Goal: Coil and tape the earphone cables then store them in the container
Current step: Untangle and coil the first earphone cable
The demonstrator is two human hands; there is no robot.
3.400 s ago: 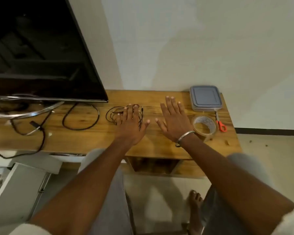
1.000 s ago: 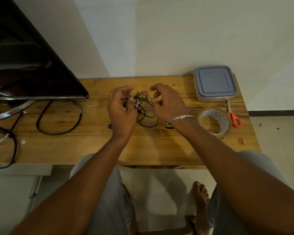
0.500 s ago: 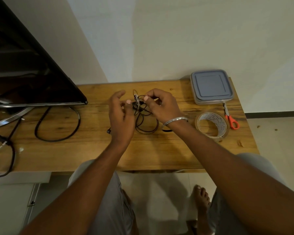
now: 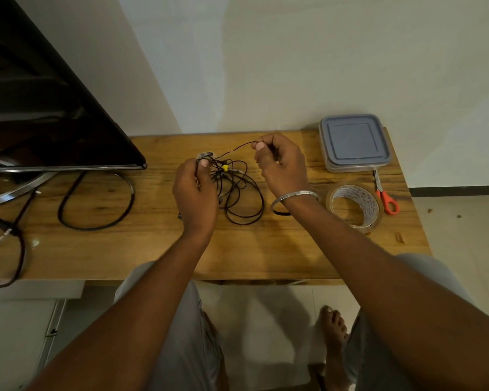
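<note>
Grey cloth covers the person's knees at the bottom edge, with a bare foot [image 4: 332,323] on the floor between them. Both forearms reach up over the worn wooden table [image 4: 251,249].

The left hand [image 4: 194,193] has its fingers curled, thumb and forefinger pinching a small grey piece at the top of the tangle of thin black earphone cables [image 4: 242,198]. Whether that piece is a bud or a plug is too small to tell. The right hand [image 4: 283,165], a silver bangle [image 4: 294,196] on its wrist, pinches one strand with curled fingers and holds it raised. That strand runs in a line toward the left hand. The remaining cable lies in loose loops on the table between the wrists, part of it hidden behind the left hand.

A roll of clear packing tape [image 4: 353,206] lies flat beside the right wrist, and just beyond it are scissors with orange handles [image 4: 387,200]. Their blade tips touch the square clear plastic container with a grey lid [image 4: 353,142], closed at the far right corner. On the left, the black television screen [image 4: 40,108] is cut off by the frame, a thick black cord [image 4: 96,204] looping below it.
</note>
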